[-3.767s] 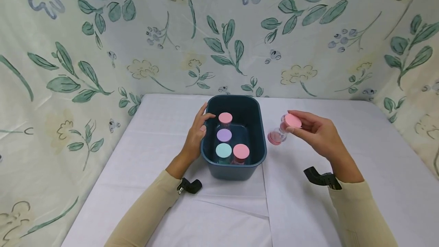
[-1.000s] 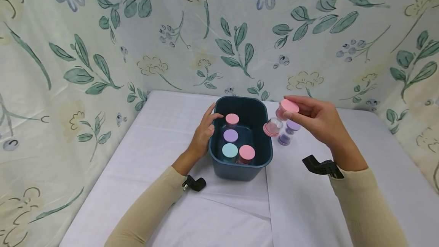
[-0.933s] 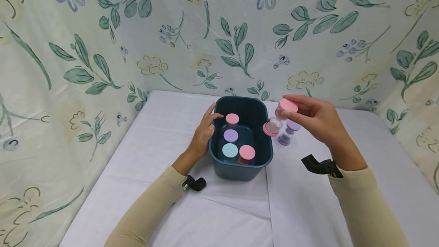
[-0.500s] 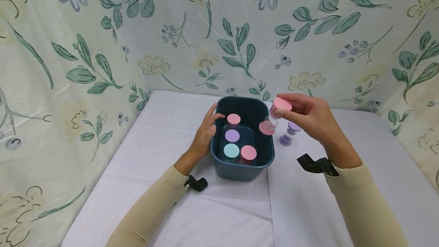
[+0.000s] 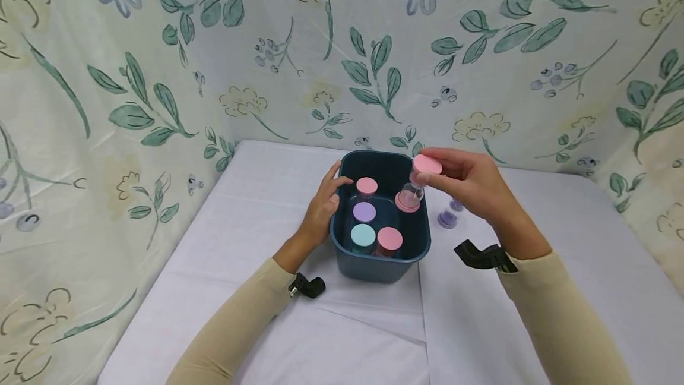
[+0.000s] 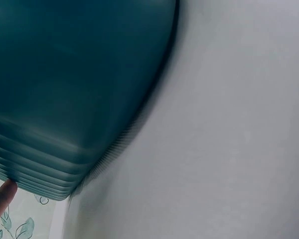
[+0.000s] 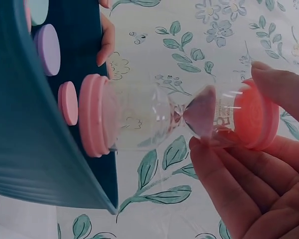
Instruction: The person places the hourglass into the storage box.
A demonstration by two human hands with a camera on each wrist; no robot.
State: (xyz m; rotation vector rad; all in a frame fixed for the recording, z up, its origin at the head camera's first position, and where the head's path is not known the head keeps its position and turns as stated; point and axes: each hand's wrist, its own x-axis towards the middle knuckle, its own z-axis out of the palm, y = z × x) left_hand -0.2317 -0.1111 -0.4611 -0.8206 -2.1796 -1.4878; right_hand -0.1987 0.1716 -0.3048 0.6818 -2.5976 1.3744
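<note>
My right hand [image 5: 470, 186] pinches an hourglass sand timer [image 5: 408, 199] by its upper pink cap. It hangs slightly tilted over the right side of a dark blue plastic bin [image 5: 374, 267], its lower pink cap within the rim. In the right wrist view, pink sand [image 7: 202, 112] sits in the glass bulb nearer the fingers. My left hand [image 5: 319, 210] holds the bin's left side, with fingers over the rim and one along the outer wall. Inside the bin stand several timers: pink [image 5: 367, 186], purple [image 5: 364, 212], teal [image 5: 363, 234] and another pink [image 5: 389, 238].
Right of the bin, a purple sand timer [image 5: 447, 218] stands on the white tablecloth [image 5: 256, 207], partly hidden by my right hand. A floral cloth backdrop [image 5: 299, 76] rises behind and to the left of the table.
My right hand has carried the pink timer leftward from the table, across the bin's right rim and over its inside. The purple timer beside the bin came into view. My left hand stays on the bin.
</note>
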